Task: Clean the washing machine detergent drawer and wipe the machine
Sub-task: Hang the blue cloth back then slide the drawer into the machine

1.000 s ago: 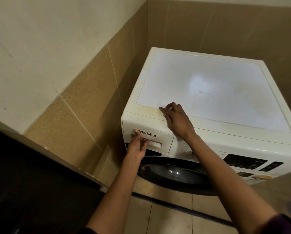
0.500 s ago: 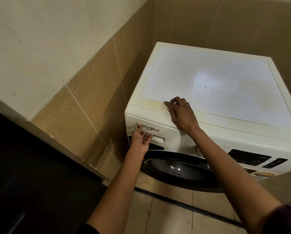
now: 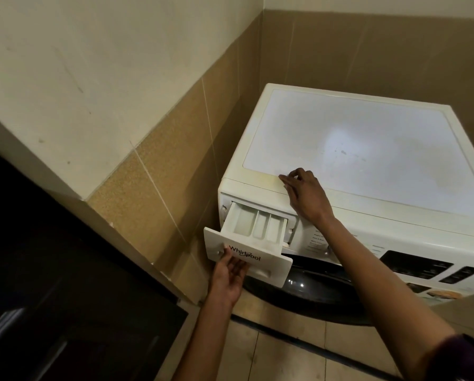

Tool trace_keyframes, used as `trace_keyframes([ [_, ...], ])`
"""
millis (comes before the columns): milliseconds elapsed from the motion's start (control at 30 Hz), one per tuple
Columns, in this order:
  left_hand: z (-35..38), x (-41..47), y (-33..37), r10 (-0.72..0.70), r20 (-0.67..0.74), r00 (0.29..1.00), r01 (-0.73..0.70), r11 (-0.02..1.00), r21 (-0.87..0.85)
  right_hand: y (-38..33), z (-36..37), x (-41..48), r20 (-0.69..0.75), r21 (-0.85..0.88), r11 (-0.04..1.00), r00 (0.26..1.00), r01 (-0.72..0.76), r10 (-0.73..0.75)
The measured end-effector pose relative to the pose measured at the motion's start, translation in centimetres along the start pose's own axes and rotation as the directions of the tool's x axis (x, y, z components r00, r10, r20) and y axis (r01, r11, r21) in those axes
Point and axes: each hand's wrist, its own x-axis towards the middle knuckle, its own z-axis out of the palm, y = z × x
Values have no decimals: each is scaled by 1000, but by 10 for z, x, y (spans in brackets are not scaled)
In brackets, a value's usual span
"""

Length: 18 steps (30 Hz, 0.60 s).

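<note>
Tiled corner (image 3: 260, 64), 1 washer (image 3: 367, 160): L hand (image 3: 229, 276) grips 3-bin drawer (image 3: 255, 226), R hand (image 3: 305, 195) rests loose on top.

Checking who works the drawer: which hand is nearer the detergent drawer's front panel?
Left. The left hand holds the detergent drawer by its front panel, from below. The right hand rests on the top edge of the washing machine, above and behind the open drawer.
</note>
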Motion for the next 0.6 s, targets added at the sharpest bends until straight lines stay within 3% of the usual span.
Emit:
trace_keyframes([
  [600, 1, 12, -9, 78, -2, 997, -78, 997, -10, -3, 1, 0, -11, 11, 999, 999, -37, 37],
])
